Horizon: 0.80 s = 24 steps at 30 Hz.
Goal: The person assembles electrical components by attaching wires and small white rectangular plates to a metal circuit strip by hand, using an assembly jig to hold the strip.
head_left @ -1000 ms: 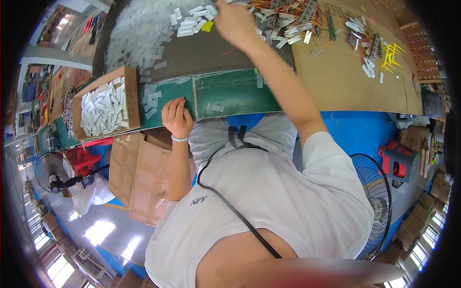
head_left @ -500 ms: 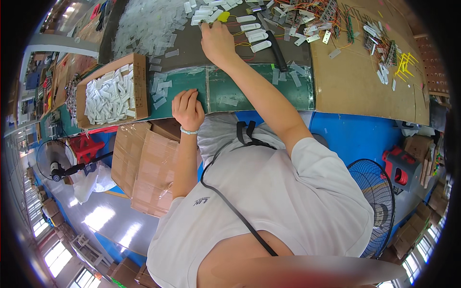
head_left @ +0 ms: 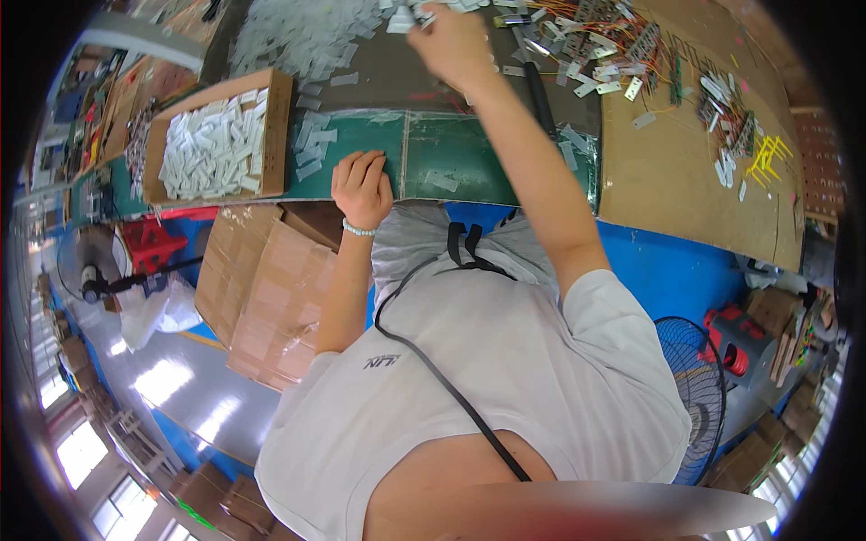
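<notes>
At the far side of the bench, my right hand reaches over white plastic casings. It is smeared by motion; its fingers look bent closed at the casings, and what they hold is hidden. A black-handled tool lies to the right of my right forearm. My left hand rests at the bench's front edge on the green mat, fingers curled together with nothing visible in them. Small clear plastic strips lie just beyond it.
A cardboard box of white casings stands left of my left hand. Many clear strips cover the far left. Wired circuit boards and yellow pieces lie right, near brown cardboard. A fan stands behind at right.
My right hand has moved farther away and to the right. The column of wired white casings beside it no longer shows in its old place. My left hand stays at the edge.
</notes>
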Available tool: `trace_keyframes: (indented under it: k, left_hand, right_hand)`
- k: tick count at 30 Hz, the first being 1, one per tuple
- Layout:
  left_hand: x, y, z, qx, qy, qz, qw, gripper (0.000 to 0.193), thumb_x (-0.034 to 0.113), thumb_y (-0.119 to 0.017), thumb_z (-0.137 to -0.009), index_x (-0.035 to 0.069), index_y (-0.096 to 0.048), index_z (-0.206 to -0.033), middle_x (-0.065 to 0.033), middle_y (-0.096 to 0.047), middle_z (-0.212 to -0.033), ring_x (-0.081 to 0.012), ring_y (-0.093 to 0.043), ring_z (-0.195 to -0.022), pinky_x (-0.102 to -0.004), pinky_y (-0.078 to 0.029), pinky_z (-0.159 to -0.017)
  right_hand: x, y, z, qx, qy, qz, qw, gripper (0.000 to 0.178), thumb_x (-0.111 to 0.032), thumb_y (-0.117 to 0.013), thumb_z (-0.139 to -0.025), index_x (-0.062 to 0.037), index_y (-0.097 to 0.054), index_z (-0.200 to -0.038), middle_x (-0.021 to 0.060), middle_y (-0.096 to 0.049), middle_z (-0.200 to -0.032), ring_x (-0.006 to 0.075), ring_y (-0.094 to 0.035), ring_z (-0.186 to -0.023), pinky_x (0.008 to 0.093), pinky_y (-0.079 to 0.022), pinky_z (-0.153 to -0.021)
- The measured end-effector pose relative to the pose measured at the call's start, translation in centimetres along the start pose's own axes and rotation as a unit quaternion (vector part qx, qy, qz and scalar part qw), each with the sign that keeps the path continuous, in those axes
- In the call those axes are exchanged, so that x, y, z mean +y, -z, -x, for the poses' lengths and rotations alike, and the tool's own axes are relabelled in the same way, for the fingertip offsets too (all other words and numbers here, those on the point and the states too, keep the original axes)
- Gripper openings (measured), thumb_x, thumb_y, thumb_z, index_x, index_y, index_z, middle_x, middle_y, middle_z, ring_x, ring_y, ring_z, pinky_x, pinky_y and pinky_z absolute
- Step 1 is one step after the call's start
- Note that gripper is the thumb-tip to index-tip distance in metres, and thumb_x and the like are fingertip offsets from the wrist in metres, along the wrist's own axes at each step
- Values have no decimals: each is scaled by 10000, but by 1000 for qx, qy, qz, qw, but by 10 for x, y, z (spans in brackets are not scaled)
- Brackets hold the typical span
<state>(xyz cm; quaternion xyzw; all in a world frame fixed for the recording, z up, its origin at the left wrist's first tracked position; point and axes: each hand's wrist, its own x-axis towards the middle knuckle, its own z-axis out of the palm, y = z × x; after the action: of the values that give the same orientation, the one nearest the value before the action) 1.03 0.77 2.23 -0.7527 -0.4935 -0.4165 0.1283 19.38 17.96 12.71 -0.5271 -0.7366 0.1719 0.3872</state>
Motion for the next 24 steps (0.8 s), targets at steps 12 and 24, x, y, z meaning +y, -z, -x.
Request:
trace_keyframes:
  k: [12, 24]
  left_hand:
    - [0, 4, 1, 12, 12, 2, 1000, 209, -14, -624, -718, 22, -713, -904, -65, -719, -990, -282, -660, -920, -388, -502, -768]
    - [-1, 1, 2, 9, 15, -2, 1000, 200, -19, -621, -728, 19, -711, -903, -64, -720, -998, -281, -660, -931, -381, -502, -776]
  right_hand:
    - [123, 146, -17, -31, -154, -350, 923, 315, -90, -630, -973, 53, -642, -1253, 170, -737, -1035, 225, -739, -862, 314, -602, -730]
    - [228, 141, -1, -23, -160, -197, 967, 298, -102, -634, -978, 44, -661, -1236, 116, -725, -1047, 180, -718, -854, 287, -565, -735]
